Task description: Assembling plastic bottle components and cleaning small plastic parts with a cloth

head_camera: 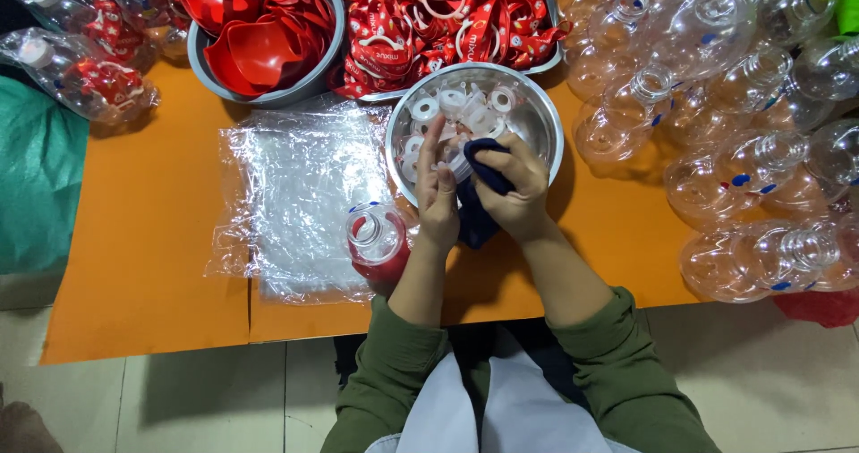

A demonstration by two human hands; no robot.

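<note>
— Where the steel bowl point(537, 122) sits at the centre of the frame, what are the hands doing?

— Both meet at its near rim. The right hand point(514, 193) is closed around a dark blue cloth point(479, 193), and the left hand point(438, 193) pinches a small white cap point(459, 164) against that cloth, fingers stretched upward. More white caps point(452, 108) lie in the bowl.

— Anything close to the wrists?

— A clear bottle with red inside point(378, 238) lies just left of the left wrist, touching a crinkled clear plastic sheet point(295, 193).

— How crowded are the edges?

— A heap of empty clear bottles point(743, 131) fills the right side, reaching the near edge of the orange worktop point(134, 238). Along the top stand a grey tub of red funnels point(259, 32) and a tray of red straps point(447, 14). Packed bottles point(80, 50) fill the upper left corner.

— Open room?

— The bare orange stretch in the left of the frame, and a narrow strip right of the bowl.
</note>
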